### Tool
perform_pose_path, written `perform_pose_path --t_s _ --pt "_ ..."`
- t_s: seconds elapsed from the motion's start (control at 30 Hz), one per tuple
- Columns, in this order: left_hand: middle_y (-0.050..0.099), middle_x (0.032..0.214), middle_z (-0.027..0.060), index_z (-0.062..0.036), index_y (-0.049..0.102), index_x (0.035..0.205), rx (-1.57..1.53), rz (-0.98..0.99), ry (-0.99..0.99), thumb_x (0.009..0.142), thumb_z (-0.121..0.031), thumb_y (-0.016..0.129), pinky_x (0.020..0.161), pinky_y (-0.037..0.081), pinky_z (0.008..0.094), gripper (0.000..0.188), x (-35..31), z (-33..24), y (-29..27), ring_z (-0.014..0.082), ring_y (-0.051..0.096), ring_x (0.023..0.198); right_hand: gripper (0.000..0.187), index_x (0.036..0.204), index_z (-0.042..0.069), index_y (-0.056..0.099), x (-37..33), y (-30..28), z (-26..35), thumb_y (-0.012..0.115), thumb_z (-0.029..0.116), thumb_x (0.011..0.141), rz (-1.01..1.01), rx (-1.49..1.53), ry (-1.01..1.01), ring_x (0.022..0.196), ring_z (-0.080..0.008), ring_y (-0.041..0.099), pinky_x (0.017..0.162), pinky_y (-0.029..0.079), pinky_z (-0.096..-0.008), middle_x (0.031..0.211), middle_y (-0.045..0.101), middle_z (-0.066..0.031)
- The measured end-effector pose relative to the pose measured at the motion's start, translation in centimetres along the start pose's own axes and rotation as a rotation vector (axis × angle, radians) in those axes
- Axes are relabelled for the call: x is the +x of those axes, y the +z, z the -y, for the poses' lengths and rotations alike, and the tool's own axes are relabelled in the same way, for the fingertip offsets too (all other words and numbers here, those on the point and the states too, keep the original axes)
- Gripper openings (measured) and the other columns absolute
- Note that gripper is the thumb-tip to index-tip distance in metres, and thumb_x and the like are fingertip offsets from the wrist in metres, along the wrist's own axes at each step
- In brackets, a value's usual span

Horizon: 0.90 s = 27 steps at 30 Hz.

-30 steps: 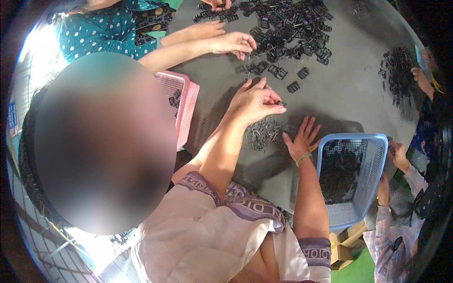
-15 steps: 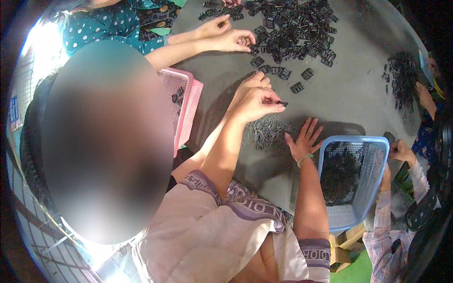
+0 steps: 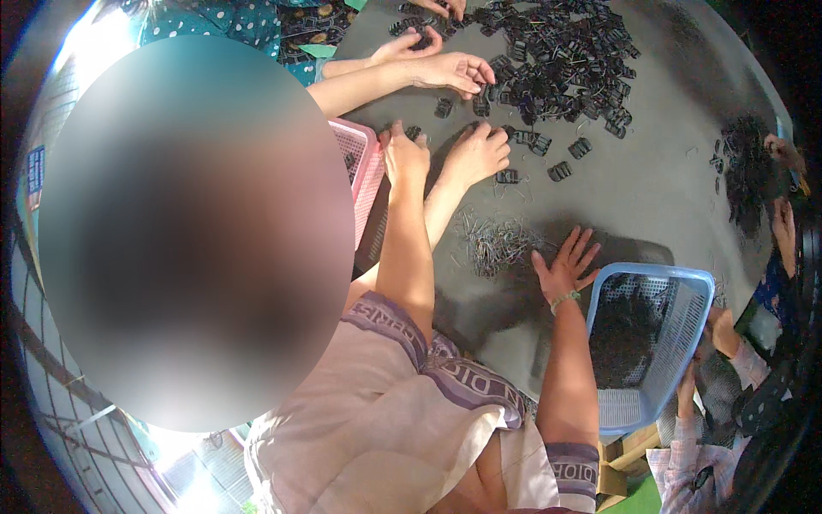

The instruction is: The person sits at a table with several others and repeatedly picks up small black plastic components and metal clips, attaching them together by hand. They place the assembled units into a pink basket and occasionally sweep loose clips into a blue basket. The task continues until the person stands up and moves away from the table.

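Note:
My left hand (image 3: 406, 158) is at the rim of a pink basket (image 3: 370, 171), its fingers closed round a small black slotted clip (image 3: 414, 133), mostly hidden. My right hand (image 3: 563, 270), with a green band at the wrist, lies flat on the grey table (image 3: 676, 188), fingers spread and nothing held. Between my hands is a heap of thin wire pins (image 3: 498, 244). A loose black clip (image 3: 507, 176) lies above it, near a neighbour's hand (image 3: 476, 158) that reaches past my left arm.
A large pile of black clips (image 3: 556, 64) covers the far table, with another person's hands (image 3: 449, 73) at its left edge. A blue basket (image 3: 652, 270) holding dark pieces stands right of my right arm. At the far right, other hands (image 3: 783, 231) are beside a dark heap (image 3: 747, 176).
My left hand has swung left from above the wire pins to the pink basket. The neighbour's hand, earlier behind mine, now reaches toward the loose clips. My right hand stays flat.

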<state>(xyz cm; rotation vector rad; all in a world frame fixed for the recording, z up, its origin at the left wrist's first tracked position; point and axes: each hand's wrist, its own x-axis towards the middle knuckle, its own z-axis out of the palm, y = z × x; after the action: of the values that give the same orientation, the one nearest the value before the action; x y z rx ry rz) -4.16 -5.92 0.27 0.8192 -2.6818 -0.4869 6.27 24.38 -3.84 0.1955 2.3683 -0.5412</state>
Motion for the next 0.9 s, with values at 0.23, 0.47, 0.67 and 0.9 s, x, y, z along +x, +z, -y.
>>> perform_pose_path --t_s 0.23,0.47,0.67,0.9 --pt "0.060 0.097 0.0145 0.0001 0.064 0.088 -0.607 0.291 0.581 0.080 -0.006 0.064 0.083 0.047 0.0384 0.010 -12.8 -9.2 -0.6 0.0327 0.058 0.092 0.105 0.149 0.015 -0.004 0.2 0.2 -0.6 0.056 0.062 0.077 -0.036 -0.049 0.019 0.140 -0.0342 -0.018 0.103 0.004 -0.0682 0.155 -0.015 -0.0057" --pt "0.036 0.142 0.0199 -0.0006 0.041 0.134 -0.172 0.296 0.359 0.088 -0.023 0.056 0.111 0.020 0.0452 0.053 -14.6 -1.3 2.8 0.0359 0.029 0.134 0.105 0.149 0.016 -0.004 0.5 0.8 -1.0 0.057 0.063 0.076 -0.067 -0.046 -0.006 0.140 -0.0336 -0.018 0.104 0.001 -0.0678 0.155 -0.015 -0.0056" --pt "0.044 0.133 0.0217 0.0000 0.044 0.131 -0.030 0.146 0.411 0.089 -0.023 0.054 0.106 0.029 0.0449 0.049 -11.3 1.1 3.7 0.0365 0.039 0.126 0.105 0.149 0.017 -0.005 0.3 0.3 -0.1 0.056 0.063 0.077 -0.011 -0.009 -0.003 0.140 -0.0336 -0.018 0.102 -0.002 -0.0684 0.155 -0.014 -0.0055" --pt "0.050 0.117 0.0181 -0.0016 0.056 0.113 -0.357 0.262 0.530 0.082 -0.012 0.061 0.095 0.039 0.0459 0.034 -16.1 -3.2 1.9 0.0391 0.047 0.111 0.104 0.149 0.017 -0.005 0.2 -0.4 -0.4 0.055 0.062 0.077 0.014 -0.002 0.023 0.140 -0.0338 -0.018 0.103 -0.007 -0.0667 0.155 -0.014 -0.0067"
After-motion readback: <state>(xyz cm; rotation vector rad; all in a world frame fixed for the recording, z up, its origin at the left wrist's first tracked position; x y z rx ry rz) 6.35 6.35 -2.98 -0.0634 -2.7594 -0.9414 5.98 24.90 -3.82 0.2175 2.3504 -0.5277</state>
